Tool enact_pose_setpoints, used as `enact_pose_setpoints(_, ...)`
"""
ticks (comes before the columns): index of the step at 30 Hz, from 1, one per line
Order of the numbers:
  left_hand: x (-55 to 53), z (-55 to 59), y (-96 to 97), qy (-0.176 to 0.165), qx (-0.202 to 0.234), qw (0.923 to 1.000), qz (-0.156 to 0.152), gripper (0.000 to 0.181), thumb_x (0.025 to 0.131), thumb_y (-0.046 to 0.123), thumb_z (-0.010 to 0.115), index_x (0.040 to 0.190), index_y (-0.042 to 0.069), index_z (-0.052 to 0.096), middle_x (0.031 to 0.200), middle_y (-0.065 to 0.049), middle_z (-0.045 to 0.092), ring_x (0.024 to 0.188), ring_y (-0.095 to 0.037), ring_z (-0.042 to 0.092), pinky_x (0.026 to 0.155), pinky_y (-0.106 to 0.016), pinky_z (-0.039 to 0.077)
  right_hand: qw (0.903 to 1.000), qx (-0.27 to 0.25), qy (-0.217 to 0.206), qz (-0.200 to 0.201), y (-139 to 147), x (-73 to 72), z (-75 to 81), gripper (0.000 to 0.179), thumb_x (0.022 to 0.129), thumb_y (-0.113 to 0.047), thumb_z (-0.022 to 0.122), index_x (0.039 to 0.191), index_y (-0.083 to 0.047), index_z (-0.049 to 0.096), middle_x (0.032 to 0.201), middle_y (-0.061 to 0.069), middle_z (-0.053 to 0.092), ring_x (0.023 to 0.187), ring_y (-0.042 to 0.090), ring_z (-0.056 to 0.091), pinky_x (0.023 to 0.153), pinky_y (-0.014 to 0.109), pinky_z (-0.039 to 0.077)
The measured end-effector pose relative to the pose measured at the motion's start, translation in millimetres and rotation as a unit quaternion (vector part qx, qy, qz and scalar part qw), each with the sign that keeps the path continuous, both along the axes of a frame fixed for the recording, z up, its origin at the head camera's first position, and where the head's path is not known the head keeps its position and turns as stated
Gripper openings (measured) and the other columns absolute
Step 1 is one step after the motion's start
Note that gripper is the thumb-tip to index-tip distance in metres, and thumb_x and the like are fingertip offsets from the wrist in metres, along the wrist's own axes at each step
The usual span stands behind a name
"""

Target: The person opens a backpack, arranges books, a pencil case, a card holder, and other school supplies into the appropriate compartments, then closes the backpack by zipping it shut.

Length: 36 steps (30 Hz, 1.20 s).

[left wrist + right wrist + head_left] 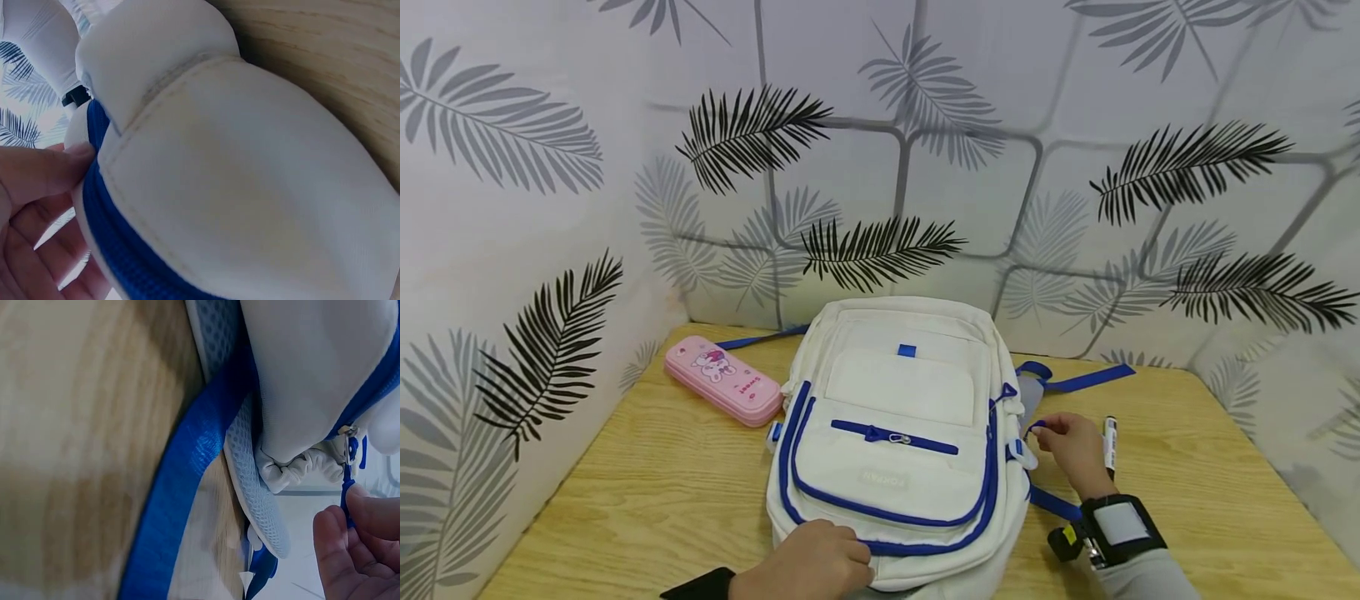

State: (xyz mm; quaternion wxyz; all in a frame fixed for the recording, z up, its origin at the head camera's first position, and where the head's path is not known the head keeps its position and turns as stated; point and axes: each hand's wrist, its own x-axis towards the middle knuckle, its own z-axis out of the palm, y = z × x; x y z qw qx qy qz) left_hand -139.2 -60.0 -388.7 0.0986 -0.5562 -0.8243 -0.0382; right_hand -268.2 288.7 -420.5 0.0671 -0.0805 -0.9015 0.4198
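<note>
A white backpack [895,392] with blue zippers lies front side up on the wooden table, its top toward the wall. At its bottom edge my left hand [816,562] grips the fabric; in the left wrist view the thumb [69,165] presses beside the blue zipper [119,244], fingers curled behind the edge. My right hand [1075,450] is at the bag's right side. Between thumb and fingers it pinches a blue zipper pull [347,499], which hangs from a metal slider [348,432] at the end of the blue zipper tape.
A pink pencil case [724,379] with a rabbit picture lies left of the bag. A marker [1109,446] is just right of my right hand. Blue straps [1090,380] spread out from under the bag. A leaf-patterned curtain [925,192] stands behind the table [640,475].
</note>
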Motion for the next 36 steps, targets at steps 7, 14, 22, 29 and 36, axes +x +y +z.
enact_pose_setpoints(7, -1.3, -2.3, -2.2, 0.002, 0.007, 0.9998, -0.017, 0.013, 0.082, 0.031, 0.056, 0.074, 0.024, 0.063, 0.067, 0.016, 0.053, 0.059, 0.005, 0.043, 0.05, -0.007, 0.019, 0.9997, 0.014, 0.013, -0.011, -5.8, -15.8, 0.2, 0.017, 0.083, -0.007, 0.058, 0.093, 0.007, 0.061, 0.081, 0.017, 0.063, 0.064, 0.016, 0.06, 0.055, 0.025, 0.047)
enact_pose_setpoints(14, -3.4, -5.2, -3.5, -0.044, 0.037, 0.9982, -0.015, 0.012, 0.08, 0.03, 0.058, 0.076, 0.022, 0.065, 0.066, 0.015, 0.05, 0.06, 0.007, 0.039, 0.053, -0.005, 0.019, 0.9996, -0.023, -0.001, -0.015, -9.0, -24.2, -0.7, 0.02, 0.087, -0.003, 0.05, 0.101, 0.011, 0.054, 0.094, 0.026, 0.058, 0.064, 0.016, 0.062, 0.059, 0.028, 0.053)
enact_pose_setpoints(22, -0.9, -7.3, -10.1, -0.057, 0.071, 0.9957, 0.02, 0.01, 0.079, 0.02, 0.062, 0.086, 0.021, 0.07, 0.077, 0.013, 0.061, 0.072, 0.004, 0.052, 0.062, -0.005, 0.033, 0.9973, 0.015, -0.051, 0.051, 0.7, -22.4, 15.9, 0.038, 0.089, -0.016, 0.049, 0.117, 0.01, 0.047, 0.111, 0.03, 0.053, 0.089, 0.032, 0.06, 0.074, 0.038, 0.051)
enact_pose_setpoints(29, 0.2, -4.2, -15.2, -0.081, 0.059, 0.9938, 0.048, 0.014, 0.08, 0.016, 0.065, 0.092, 0.019, 0.069, 0.083, 0.011, 0.063, 0.079, 0.001, 0.056, 0.07, -0.01, 0.041, 0.9891, -0.04, -0.116, 0.081, -10.0, -50.8, 23.5, 0.06, 0.092, -0.037, 0.044, 0.129, 0.009, 0.037, 0.124, 0.027, 0.046, 0.099, 0.029, 0.057, 0.084, 0.04, 0.047)
enact_pose_setpoints(36, -1.6, -3.2, -13.3, -0.113, 0.044, 0.9906, 0.063, 0.011, 0.082, 0.017, 0.062, 0.09, 0.02, 0.069, 0.08, 0.012, 0.062, 0.077, 0.003, 0.054, 0.067, -0.008, 0.04, 0.9848, -0.094, -0.137, 0.053, -14.3, -64.0, 21.6, 0.04, 0.089, -0.017, 0.051, 0.117, 0.011, 0.049, 0.096, 0.016, 0.058, 0.068, 0.008, 0.056, 0.064, 0.025, 0.052)
